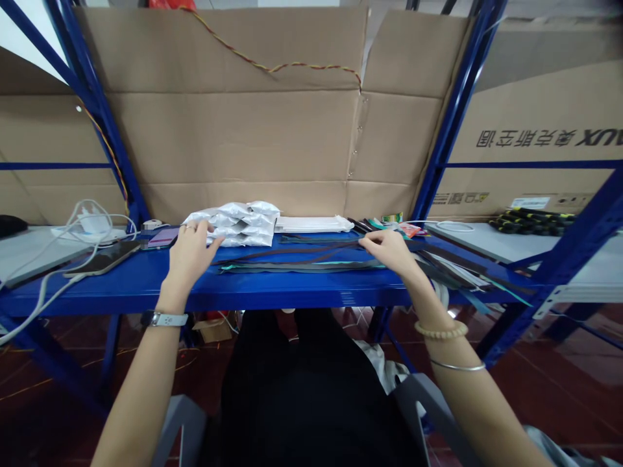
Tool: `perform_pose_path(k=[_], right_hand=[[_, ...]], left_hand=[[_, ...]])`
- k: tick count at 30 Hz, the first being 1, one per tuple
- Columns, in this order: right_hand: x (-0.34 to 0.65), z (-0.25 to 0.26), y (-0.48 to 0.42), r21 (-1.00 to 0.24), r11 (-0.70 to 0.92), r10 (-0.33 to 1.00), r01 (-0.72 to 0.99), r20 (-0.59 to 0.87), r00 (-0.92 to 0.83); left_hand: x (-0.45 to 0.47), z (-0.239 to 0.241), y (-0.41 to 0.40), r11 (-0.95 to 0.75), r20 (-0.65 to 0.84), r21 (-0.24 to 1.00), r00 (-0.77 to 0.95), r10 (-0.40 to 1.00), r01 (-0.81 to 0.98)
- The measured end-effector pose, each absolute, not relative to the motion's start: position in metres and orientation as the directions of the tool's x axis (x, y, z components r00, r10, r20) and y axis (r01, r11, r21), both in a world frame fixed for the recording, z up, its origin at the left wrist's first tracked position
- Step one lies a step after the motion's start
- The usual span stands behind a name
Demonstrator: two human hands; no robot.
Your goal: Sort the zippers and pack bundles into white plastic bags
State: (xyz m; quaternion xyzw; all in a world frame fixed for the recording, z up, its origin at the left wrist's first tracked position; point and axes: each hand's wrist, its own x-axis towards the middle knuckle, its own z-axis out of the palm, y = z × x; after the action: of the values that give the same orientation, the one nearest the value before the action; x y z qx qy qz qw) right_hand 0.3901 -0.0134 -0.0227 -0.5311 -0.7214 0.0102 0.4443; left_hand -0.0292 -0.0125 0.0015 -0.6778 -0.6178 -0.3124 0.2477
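To handle the flat brown strip (335, 246) well, I would keep it untwisted and lightly held. The right hand (388, 249) seems to pinch it narrowly, where it lies across the blue table (204, 299). The left hand (189, 253), loosely spread beside puffy, silvery pouches (238, 224), seems to grip nothing.

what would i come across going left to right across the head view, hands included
Dark phone, purple flat item, left hand, stacked silvery-white pouches, flat white packet, right hand, black-and-yellow bundle.
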Motion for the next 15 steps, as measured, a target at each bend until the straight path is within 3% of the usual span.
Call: perform_pose_path(k=[3,8,15], right_hand=[[0.370,-0.021,-0.019,-0.654,0.523,0.817,0.547,0.568,-0.101],[0.327,-0.023,-0.034,-0.759,0.597,0.802,0.258,0.560,-0.207],[0.288,-0.030,-0.055,-0.831,0.554,0.754,-0.048,0.525,-0.395]], left_hand=[[-0.006,0.003,-0.019,-0.289,0.767,0.023,0.168,0.619,0.957],[0.052,0.005,-0.045,-0.685,0.653,0.185,0.433,0.622,0.705],[0.098,-0.004,-0.073,-0.774,0.575,0.261,0.552,0.605,0.577]])
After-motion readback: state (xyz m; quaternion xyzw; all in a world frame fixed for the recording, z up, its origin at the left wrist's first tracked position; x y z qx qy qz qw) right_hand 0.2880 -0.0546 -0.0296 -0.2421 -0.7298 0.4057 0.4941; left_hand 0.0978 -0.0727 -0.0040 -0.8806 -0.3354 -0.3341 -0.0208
